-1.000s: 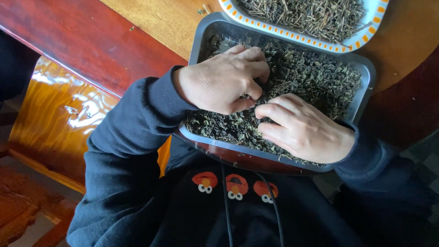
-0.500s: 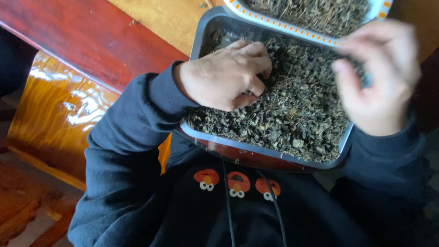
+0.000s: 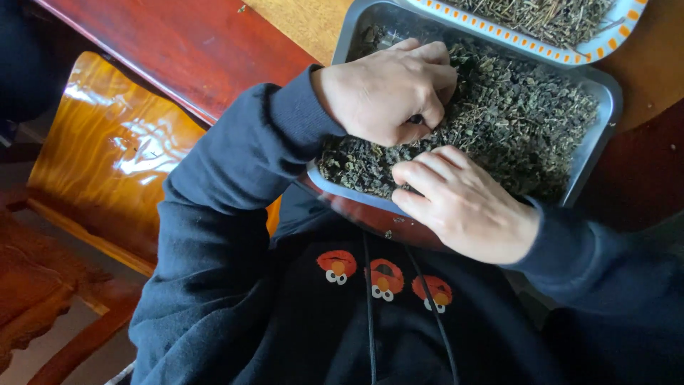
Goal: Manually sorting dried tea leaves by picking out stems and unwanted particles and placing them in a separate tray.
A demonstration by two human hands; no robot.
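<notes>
The dried leaves [image 3: 513,121] are dark olive green, lying in a grey metal tray [image 3: 605,107]. Far right, a white plate [image 3: 570,50] has an orange dashed pattern around its rim and holds brownish-green twigs. The table [image 3: 185,50] is glossy reddish brown, the chair [image 3: 107,157] to the left shiny amber, and the dark navy hoodie [image 3: 235,214] carries three red-and-orange cartoon faces with white eyes.

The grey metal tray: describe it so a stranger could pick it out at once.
On the red-brown wooden table, right in front of the person's dark hoodie, lies the grey metal tray, heaped with dark dried leaves; the left hand and right hand rest in it. Unlike the white tray with the orange-patterned rim overlapping its far edge, it is plain grey.
</notes>
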